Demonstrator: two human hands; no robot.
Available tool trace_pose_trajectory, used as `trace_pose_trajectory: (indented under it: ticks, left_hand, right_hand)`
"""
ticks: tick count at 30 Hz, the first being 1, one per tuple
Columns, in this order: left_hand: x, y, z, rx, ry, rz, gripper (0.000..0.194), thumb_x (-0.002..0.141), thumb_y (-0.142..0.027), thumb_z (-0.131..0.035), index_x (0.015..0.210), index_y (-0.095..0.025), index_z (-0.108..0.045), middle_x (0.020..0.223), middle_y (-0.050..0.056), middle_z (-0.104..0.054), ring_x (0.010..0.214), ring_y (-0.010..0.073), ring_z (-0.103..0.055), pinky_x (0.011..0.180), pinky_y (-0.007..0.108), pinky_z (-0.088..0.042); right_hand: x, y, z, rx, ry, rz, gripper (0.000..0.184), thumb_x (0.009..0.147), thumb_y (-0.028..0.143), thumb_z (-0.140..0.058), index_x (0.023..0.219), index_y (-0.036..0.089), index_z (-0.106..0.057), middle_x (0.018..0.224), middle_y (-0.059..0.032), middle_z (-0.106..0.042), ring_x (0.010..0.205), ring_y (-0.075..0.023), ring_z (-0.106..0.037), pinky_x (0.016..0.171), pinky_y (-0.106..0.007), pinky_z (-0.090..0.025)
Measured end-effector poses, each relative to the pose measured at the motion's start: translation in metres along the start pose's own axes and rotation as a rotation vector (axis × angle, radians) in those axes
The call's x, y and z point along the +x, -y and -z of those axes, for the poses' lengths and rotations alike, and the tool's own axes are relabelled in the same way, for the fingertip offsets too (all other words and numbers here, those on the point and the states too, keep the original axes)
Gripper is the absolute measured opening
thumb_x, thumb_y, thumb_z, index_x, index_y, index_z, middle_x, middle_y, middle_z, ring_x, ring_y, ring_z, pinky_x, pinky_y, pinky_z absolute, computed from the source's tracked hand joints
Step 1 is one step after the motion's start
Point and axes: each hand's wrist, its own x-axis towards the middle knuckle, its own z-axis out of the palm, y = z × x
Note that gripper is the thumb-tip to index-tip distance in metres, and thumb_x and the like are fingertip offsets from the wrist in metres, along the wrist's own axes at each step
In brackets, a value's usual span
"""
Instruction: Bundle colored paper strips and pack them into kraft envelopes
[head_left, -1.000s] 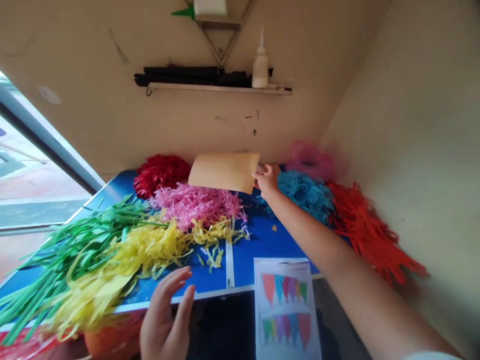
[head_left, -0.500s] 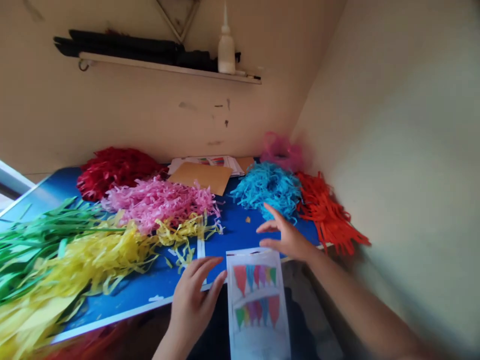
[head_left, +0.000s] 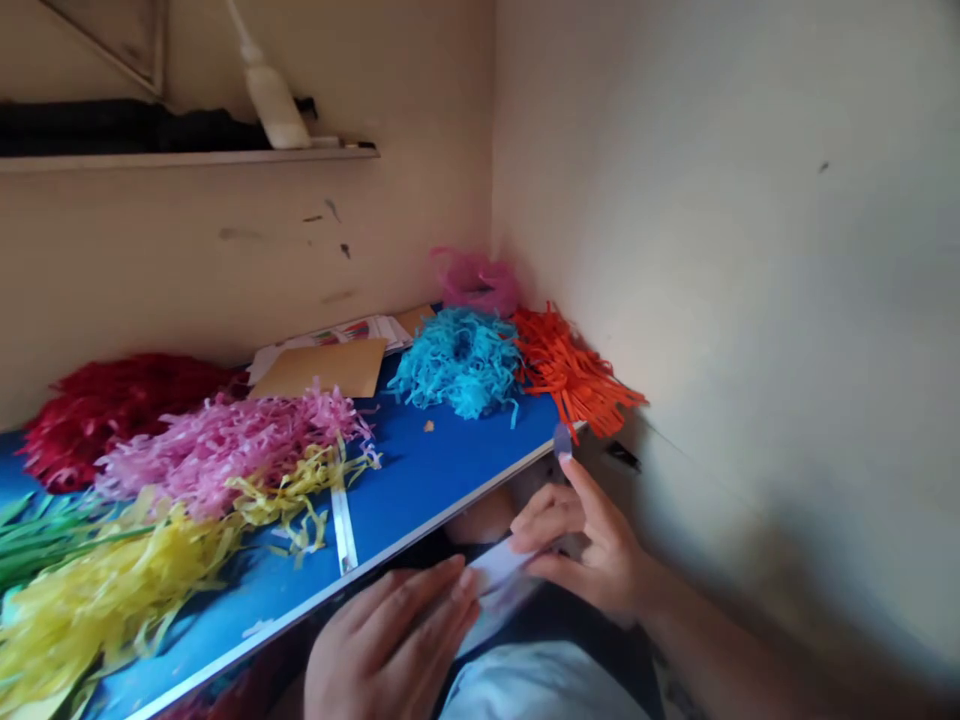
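Observation:
Both my hands are over my lap, in front of the table edge. Between them is a white printed packet (head_left: 501,572), seen nearly edge-on, so its picture is hidden. My left hand (head_left: 397,640) is closed on the packet's left end, thumb and fingers pressed together. My right hand (head_left: 581,540) pinches its right end between the thumb and bent fingers. The right index finger points up, apart from the others. At that fingertip is a small purplish strip (head_left: 562,441), too blurred to name surely.
On the blue table (head_left: 439,475) lie shredded paper heaps: dark red (head_left: 127,410), pink (head_left: 232,450), yellow (head_left: 127,590), green (head_left: 45,545), light blue (head_left: 461,362) and orange (head_left: 574,370). Behind are a brown envelope (head_left: 322,368) and a pink plastic bag (head_left: 476,282). A glue bottle (head_left: 274,100) stands on the shelf (head_left: 187,158).
My view has turned right. The packet, which lay face-up before my open hands, is now gripped at both ends and tilted edge-on. A purplish strip now shows at my right index fingertip.

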Motion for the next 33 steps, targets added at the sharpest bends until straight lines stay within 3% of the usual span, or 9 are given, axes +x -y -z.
trace_pose_trajectory:
  ticks: [4,8,16,19,23,25,27,30,33]
  left_hand:
    - [-0.003,-0.012,-0.014,0.089,-0.077,-0.034,0.013,0.093,-0.015,-0.059,0.099,-0.013,-0.07,0.091,0.008,-0.078,0.079,0.0141,-0.073,0.074,0.023,-0.057]
    - [-0.009,-0.016,-0.023,0.072,-0.056,-0.066,0.01,0.088,-0.012,-0.064,0.097,-0.012,-0.07,0.092,0.009,-0.078,0.086,0.0164,-0.073,0.082,0.026,-0.057]
    - [-0.002,-0.017,-0.017,0.056,0.08,-0.022,0.017,0.094,-0.024,-0.058,0.106,-0.017,-0.068,0.095,0.005,-0.078,0.079,0.0138,-0.074,0.071,0.022,-0.057]
    - [-0.004,-0.015,-0.016,0.044,0.084,-0.043,0.021,0.093,-0.021,-0.059,0.112,-0.018,-0.068,0.098,0.005,-0.078,0.083,0.0139,-0.073,0.077,0.023,-0.057]
    - [-0.007,-0.008,-0.016,0.039,0.13,-0.12,0.024,0.089,-0.017,-0.064,0.112,-0.018,-0.069,0.099,0.004,-0.078,0.095,0.0197,-0.073,0.101,0.038,-0.051]
    - [-0.007,-0.004,-0.016,-0.025,0.151,-0.098,0.024,0.091,-0.016,-0.06,0.114,-0.017,-0.068,0.103,0.006,-0.077,0.096,0.0177,-0.073,0.094,0.03,-0.055]
    - [-0.004,-0.002,-0.014,-0.053,0.146,-0.061,0.025,0.093,-0.015,-0.057,0.116,-0.016,-0.067,0.107,0.008,-0.076,0.092,0.0147,-0.074,0.08,0.02,-0.058]
    - [0.003,-0.003,-0.011,0.024,0.109,-0.039,0.029,0.092,-0.016,-0.06,0.12,-0.018,-0.066,0.109,0.008,-0.076,0.088,0.0143,-0.074,0.076,0.019,-0.057]
    - [0.008,-0.008,-0.011,0.128,0.033,0.025,0.031,0.091,-0.019,-0.062,0.122,-0.021,-0.066,0.108,0.006,-0.076,0.084,0.0141,-0.075,0.073,0.019,-0.056]
  right_hand:
    - [-0.003,0.002,0.003,-0.074,0.046,-0.015,0.094,0.087,0.02,-0.07,0.156,0.027,-0.006,0.094,-0.0043,-0.075,0.097,-0.0213,-0.067,0.092,-0.043,-0.052]
    - [-0.008,0.004,-0.003,-0.177,0.028,0.049,0.098,0.084,0.023,-0.074,0.156,0.03,-0.007,0.093,-0.0041,-0.073,0.089,-0.0205,-0.067,0.091,-0.042,-0.052]
    - [-0.018,-0.01,-0.001,0.224,-0.027,-0.189,0.107,0.076,0.029,-0.082,0.155,0.034,-0.009,0.096,-0.0028,-0.073,0.088,-0.018,-0.069,0.079,-0.032,-0.055]
    - [-0.021,-0.014,0.004,0.351,-0.065,-0.329,0.113,0.069,0.03,-0.087,0.155,0.031,-0.013,0.093,-0.003,-0.074,0.087,-0.0193,-0.072,0.076,-0.03,-0.056]
    - [-0.023,-0.014,0.004,0.377,-0.083,-0.379,0.112,0.063,0.029,-0.09,0.153,0.029,-0.024,0.087,-0.0021,-0.076,0.086,-0.0211,-0.073,0.073,-0.029,-0.055]
    - [-0.022,-0.015,0.001,0.379,-0.09,-0.387,0.111,0.062,0.029,-0.09,0.153,0.028,-0.025,0.086,-0.0023,-0.076,0.084,-0.021,-0.073,0.069,-0.028,-0.055]
    - [-0.016,-0.017,0.002,0.397,-0.084,-0.372,0.109,0.066,0.032,-0.088,0.153,0.029,-0.024,0.087,-0.0021,-0.075,0.08,-0.0198,-0.072,0.068,-0.028,-0.054]
    - [0.003,-0.016,0.015,0.357,-0.115,-0.225,0.105,0.064,0.037,-0.089,0.151,0.031,-0.03,0.1,-0.004,-0.073,0.091,-0.0207,-0.069,0.081,-0.034,-0.052]
    - [0.019,-0.005,0.031,0.203,-0.372,-0.058,0.087,0.054,0.04,-0.093,0.132,0.03,-0.057,0.119,-0.0063,-0.064,0.113,-0.0249,-0.056,0.098,-0.038,-0.043]
